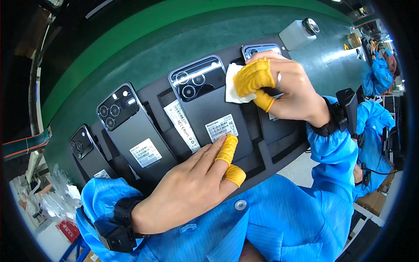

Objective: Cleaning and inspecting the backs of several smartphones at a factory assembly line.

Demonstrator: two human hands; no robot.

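1. My right hand, upper right of frame: capped fingers pinched shut on a white wipe, pressed by the centre phone's camera block.
2. My left hand, lower centre: fingers loose, gripping nothing, tips resting on that phone's lower edge, probably to steady it.
3. The phones lie face down in a black tray on the green counter.
4. White dispenser bottle, upper right, stands apart.

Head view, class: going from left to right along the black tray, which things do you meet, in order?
Small black phone → dark grey phone with three lenses → loose white label strip → large black phone under the left hand → white cloth → right hand → white dispenser bottle.
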